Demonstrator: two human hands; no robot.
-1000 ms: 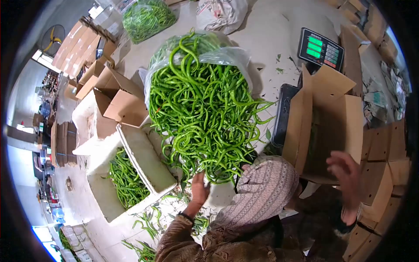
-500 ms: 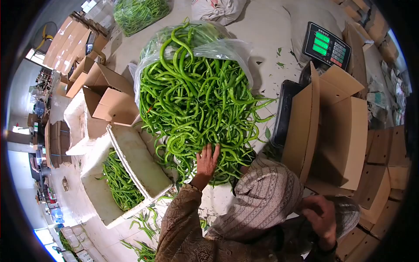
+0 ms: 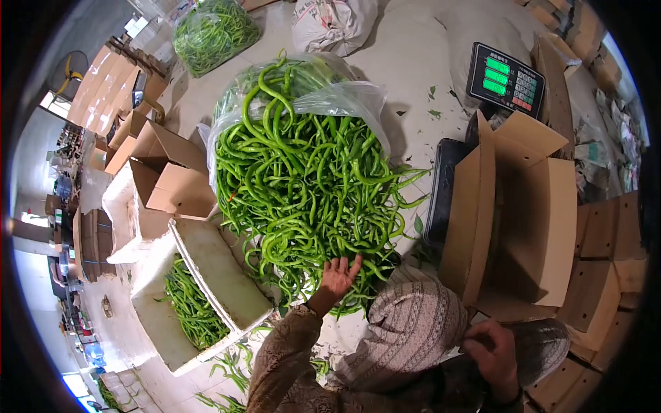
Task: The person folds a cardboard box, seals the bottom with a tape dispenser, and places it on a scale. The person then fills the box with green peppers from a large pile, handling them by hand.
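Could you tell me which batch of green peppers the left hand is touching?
The big heap spilling from the clear bag at centre: the left hand lies on its near edge, unlike those in the white box or far bag.

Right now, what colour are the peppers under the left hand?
Bright green: the peppers under the left hand, head view.

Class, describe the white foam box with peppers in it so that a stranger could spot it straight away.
Start at the big heap of green peppers spilling from a clear bag in the middle. At its lower left stands a white foam box. Unlike the white box beyond it, which holds cardboard, this one holds green peppers.
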